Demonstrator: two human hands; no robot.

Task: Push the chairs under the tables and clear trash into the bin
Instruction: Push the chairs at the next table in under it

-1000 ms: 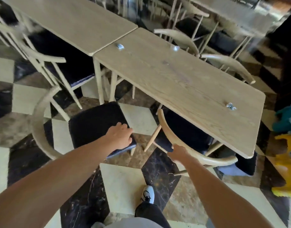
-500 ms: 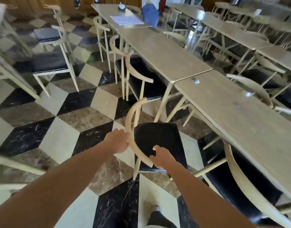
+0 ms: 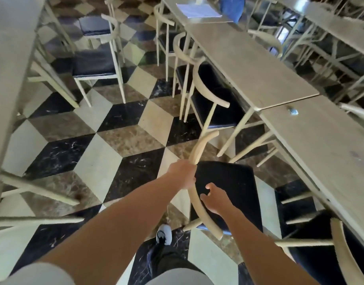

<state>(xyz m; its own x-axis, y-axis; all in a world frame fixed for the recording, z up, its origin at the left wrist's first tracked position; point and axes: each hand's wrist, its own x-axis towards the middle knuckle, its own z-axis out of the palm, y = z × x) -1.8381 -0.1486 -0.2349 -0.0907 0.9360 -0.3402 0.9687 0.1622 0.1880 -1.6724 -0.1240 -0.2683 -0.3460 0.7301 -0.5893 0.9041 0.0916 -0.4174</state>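
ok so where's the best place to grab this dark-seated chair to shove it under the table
Grip the curved backrest rail from behind, one hand each side of centre, as the left hand and right hand do. The rail is the highest, nearest part, and the seat already faces the table.

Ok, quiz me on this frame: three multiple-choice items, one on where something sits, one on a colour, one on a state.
1. Where does the small wrapper lie?
A. on the floor
B. on the near table, by the seam with the next table
C. on the chair seat

2. What colour is the seat of the held chair?
A. black
B. red
C. white

3. How do the hands meet that chair?
A. both rest on the seat
B. both hang free
C. both hold its curved backrest

Answers: 1 B, the wrapper lies on the near table close to its far edge. 2 A, the seat is black. 3 C, the left hand wraps the curved backrest and the right hand holds it lower down.
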